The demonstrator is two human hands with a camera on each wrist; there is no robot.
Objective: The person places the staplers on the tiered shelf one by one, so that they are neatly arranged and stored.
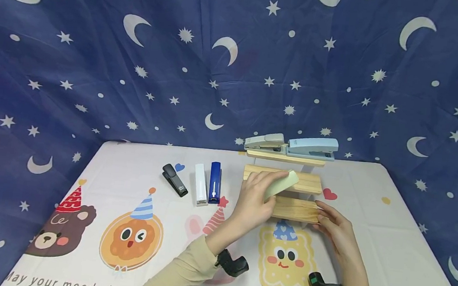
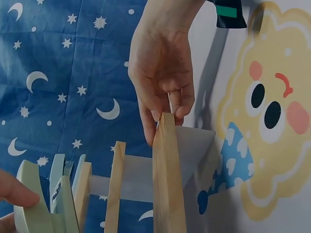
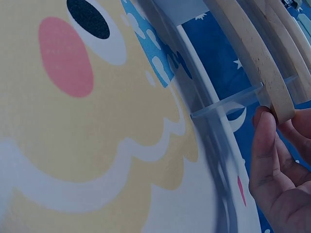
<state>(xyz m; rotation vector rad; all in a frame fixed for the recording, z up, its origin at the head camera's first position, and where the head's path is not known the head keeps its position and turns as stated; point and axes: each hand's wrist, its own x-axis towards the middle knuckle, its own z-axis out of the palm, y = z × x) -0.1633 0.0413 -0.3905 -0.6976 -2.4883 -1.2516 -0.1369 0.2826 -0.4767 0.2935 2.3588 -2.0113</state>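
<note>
My left hand [image 1: 253, 198] grips a pale green stapler [image 1: 282, 185] above the middle and lowest boards of a tiered wooden rack [image 1: 295, 209]. In the left wrist view, the stapler [image 2: 36, 204] shows at the lower left with a thumb on it. My right hand [image 1: 337, 231] pinches the right end of the rack's lowest board, thumb on one face and fingers on the other, as the right wrist view shows at the board [image 3: 277, 97]. On the top board, a grey stapler [image 1: 264, 141] and a light blue stapler [image 1: 312, 146] lie end to end.
Left of the rack, a black stapler [image 1: 175, 180], a white stapler [image 1: 201, 184] and a dark blue stapler [image 1: 215, 182] lie on the printed tablecloth [image 1: 389, 253]. Clear supports [image 3: 228, 99] join the rack's boards. A starry blue curtain [image 1: 242, 14] hangs behind the table.
</note>
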